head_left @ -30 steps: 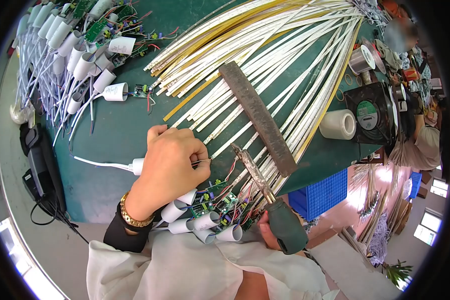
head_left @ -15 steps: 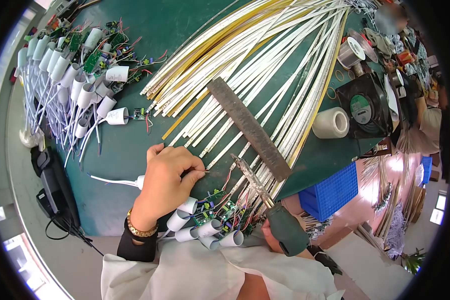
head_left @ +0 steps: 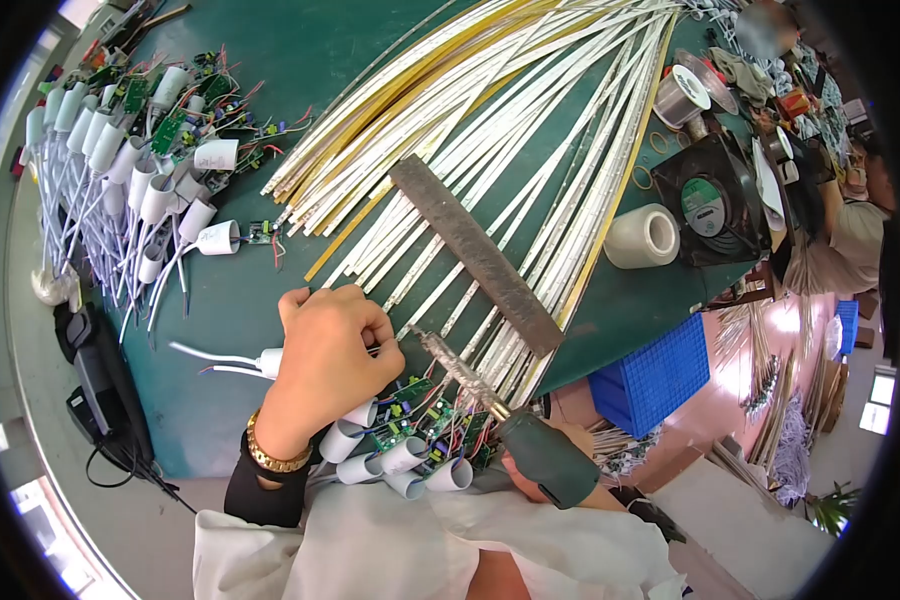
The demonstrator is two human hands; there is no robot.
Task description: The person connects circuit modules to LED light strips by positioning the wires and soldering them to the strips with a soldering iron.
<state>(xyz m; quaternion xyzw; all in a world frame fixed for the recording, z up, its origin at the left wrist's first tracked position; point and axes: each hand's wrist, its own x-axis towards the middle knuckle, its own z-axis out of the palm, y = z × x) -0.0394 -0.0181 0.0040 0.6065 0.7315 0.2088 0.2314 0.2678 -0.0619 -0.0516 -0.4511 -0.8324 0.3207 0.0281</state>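
Observation:
My left hand (head_left: 335,345) is closed over thin wires near the ends of the white strips (head_left: 450,240); a white cable end (head_left: 268,362) shows beside it. In my right hand (head_left: 530,478) is a soldering iron (head_left: 545,455) with a dark green handle, its tip just right of my left fingertips. Below them sit several white lamp caps (head_left: 403,455) with green circuit boards (head_left: 400,425). A dark metal bar (head_left: 477,256) lies across the strips.
More caps with cables (head_left: 130,160) are heaped at the upper left. A black device (head_left: 100,380) lies at the left edge. To the right are a white roll (head_left: 642,237), a fan (head_left: 712,205), a solder spool (head_left: 681,96) and a blue crate (head_left: 652,375).
The iron's tip has come close to my left fingertips. My left hand stays closed near the strip ends, and the camera view has shifted.

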